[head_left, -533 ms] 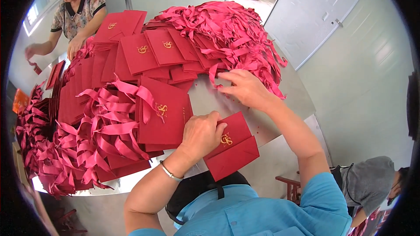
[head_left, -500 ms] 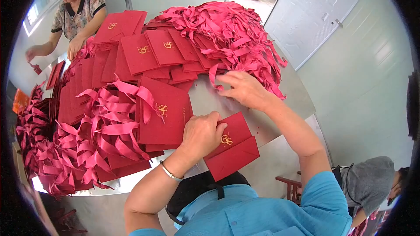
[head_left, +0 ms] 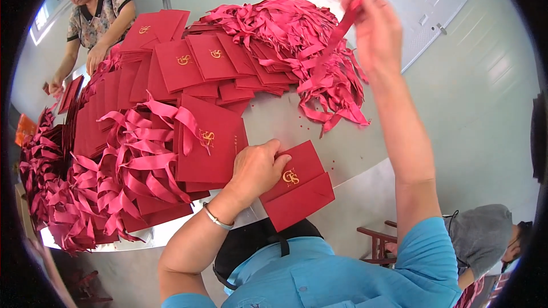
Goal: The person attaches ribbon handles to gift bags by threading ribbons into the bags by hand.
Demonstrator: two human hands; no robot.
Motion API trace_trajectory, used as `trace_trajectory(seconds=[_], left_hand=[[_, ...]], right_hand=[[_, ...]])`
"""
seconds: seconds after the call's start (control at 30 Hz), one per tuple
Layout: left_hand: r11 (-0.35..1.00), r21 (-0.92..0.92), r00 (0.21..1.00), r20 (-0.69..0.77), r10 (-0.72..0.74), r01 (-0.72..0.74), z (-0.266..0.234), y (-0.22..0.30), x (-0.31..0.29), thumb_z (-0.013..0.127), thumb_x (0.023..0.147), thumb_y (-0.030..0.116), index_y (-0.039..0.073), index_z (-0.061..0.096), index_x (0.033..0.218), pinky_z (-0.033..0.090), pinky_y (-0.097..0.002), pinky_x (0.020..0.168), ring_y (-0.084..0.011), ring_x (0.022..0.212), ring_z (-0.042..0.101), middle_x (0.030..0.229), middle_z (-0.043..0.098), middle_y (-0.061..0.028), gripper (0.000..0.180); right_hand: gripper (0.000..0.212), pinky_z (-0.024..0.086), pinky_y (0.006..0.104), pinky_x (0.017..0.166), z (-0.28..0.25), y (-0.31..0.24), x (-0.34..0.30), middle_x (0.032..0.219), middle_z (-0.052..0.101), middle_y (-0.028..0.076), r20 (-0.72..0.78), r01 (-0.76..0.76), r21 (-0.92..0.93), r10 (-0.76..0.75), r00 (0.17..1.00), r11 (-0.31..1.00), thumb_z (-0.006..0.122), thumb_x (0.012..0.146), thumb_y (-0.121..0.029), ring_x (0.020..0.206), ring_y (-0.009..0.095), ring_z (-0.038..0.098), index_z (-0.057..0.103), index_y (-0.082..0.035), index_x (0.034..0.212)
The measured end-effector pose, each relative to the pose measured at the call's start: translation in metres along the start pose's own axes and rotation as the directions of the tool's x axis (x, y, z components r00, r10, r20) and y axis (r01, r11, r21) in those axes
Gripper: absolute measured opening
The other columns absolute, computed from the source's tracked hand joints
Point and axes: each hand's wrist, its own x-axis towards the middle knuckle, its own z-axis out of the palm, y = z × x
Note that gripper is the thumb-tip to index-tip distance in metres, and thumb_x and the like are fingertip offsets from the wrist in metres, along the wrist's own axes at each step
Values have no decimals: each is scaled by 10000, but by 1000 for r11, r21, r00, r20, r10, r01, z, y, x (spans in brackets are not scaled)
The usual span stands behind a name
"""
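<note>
My left hand (head_left: 255, 168) is closed on the upper left edge of a small red paper bag (head_left: 301, 193), folded flat with its bottom flap turned up. It holds the bag at the table's near edge. Raised high above the far right of the table, my right hand (head_left: 377, 25) pinches a length of pink ribbon (head_left: 342, 25) that hangs down toward a large heap of loose pink ribbons (head_left: 274, 23). To the left of my left hand lies a stack of red bags with gold print (head_left: 220, 145), with ribbon handles (head_left: 151, 171) spread over the bags beside it.
More flat red bags (head_left: 177, 65) are piled in overlapping rows across the table (head_left: 274, 117). A co-worker (head_left: 97, 17) handles something small at the far left. Another person in grey (head_left: 482, 239) is at the lower right, near a red wooden stool (head_left: 377, 246). A door (head_left: 428, 5) stands behind.
My right hand has risen from beside the ribbon heap, drawing a ribbon up with it. My left hand and the bag have shifted slightly left. The co-worker's hand has moved toward the bags.
</note>
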Motion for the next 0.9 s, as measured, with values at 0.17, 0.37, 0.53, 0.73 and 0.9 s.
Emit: trace_trajectory(seconds=[0.17,0.37,0.53,0.73,0.9], left_hand=[[999,-41,999,-30,27,-28,0,0,-2,690,832,219,37,625,827,502,-464,607,-372,668,640,674,641,-168,193],[993,-117,999,-34,26,-30,-4,1,-4,692,829,203,52,633,838,499,-445,604,-356,676,642,685,645,-153,162],[974,-225,998,58,-18,31,-4,1,0,689,838,117,23,640,849,495,-317,581,-185,604,635,685,657,-95,107],[805,-544,952,294,-80,236,-9,9,-2,650,883,37,19,618,838,386,-197,516,-5,606,472,652,565,61,58],[747,-598,926,371,-63,290,-11,9,-2,647,893,45,31,619,854,367,-180,514,7,603,466,672,566,71,50]], right_hand=[[153,510,293,776,6,-45,11,898,647,122,-143,418,-136,-436,889,898,569,932,-48,842,181,630,557,60,1039],[49,456,207,650,3,-34,-95,891,628,10,47,-160,-692,265,963,703,651,877,-20,740,65,571,653,-37,923],[33,478,261,769,-35,29,-168,958,638,27,425,22,-673,363,829,739,630,904,-43,853,101,591,641,-26,930],[99,478,280,817,-43,39,-196,972,633,63,353,-547,-241,598,720,802,603,941,-100,908,135,599,594,-18,997],[111,473,241,791,-36,39,-205,941,632,25,357,-614,-132,615,703,779,575,967,-124,885,82,581,588,-29,1024]])
